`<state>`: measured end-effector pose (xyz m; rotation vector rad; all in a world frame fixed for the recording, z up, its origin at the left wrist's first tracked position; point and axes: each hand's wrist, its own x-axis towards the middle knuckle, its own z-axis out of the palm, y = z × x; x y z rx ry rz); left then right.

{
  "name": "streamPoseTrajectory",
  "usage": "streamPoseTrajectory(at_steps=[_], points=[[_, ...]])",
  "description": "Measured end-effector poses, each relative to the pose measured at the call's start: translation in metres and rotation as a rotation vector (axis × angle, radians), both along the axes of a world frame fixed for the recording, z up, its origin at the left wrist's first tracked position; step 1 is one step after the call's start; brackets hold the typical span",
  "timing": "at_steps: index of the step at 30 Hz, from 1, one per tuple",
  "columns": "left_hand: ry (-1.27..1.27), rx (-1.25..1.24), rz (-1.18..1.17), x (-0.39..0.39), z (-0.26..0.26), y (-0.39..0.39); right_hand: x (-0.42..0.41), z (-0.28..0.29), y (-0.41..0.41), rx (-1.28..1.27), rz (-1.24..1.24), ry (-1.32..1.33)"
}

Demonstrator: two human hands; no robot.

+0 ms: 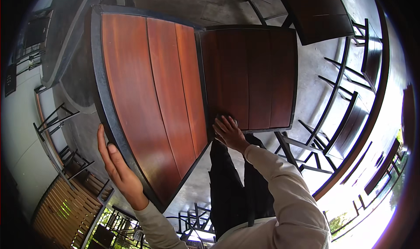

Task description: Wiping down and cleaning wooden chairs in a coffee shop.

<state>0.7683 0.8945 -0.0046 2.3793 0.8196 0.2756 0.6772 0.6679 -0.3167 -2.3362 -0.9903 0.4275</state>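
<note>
A reddish-brown wooden panel of several planks (157,94) in a dark frame stands on the left, at an angle to a darker plank panel (252,78). The two meet along a dark seam. My left hand (119,170) lies against the outer edge of the left panel, fingers extended; its contact on the far side is hidden. My right hand (228,129) is at the near corner of the darker panel, beside the seam, fingers spread over a small dark object (235,121), perhaps a pad or cloth, mostly hidden beneath them.
Another dark wooden table (318,12) stands at the upper right. Tables and benches with dark legs (347,127) are along the right, by a long curved rail (377,101). Chairs (197,219) and a slatted wooden screen (65,209) are at the lower left and bottom.
</note>
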Motion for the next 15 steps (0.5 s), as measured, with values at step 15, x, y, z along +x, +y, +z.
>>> streamPoseTrajectory(at_steps=[15], points=[[0.034, 0.001, 0.01, -0.005, 0.0, -0.001, 0.029, -0.019, 0.003, 0.007, 0.248, -0.161]])
